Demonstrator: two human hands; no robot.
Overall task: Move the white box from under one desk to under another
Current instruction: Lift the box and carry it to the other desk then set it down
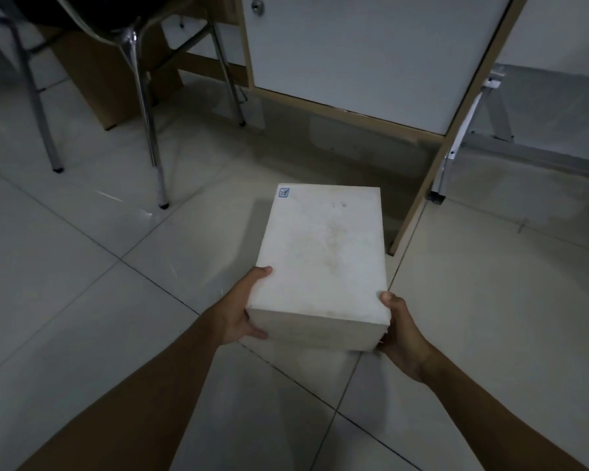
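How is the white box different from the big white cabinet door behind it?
The white box is held in the air by the left hand and right hand; the cabinet door stands fixed in its wooden frame. The box carries a small blue sticker and handwriting; the door has a round metal lock. The box looks smudged, the door clean. Both are white and rectangular.

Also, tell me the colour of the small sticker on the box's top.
Blue and white, on the far left corner of the white box, seen from the head camera.

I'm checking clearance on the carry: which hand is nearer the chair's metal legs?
Left. The left hand grips the white box on the side toward the chair legs; the right hand grips the opposite side.
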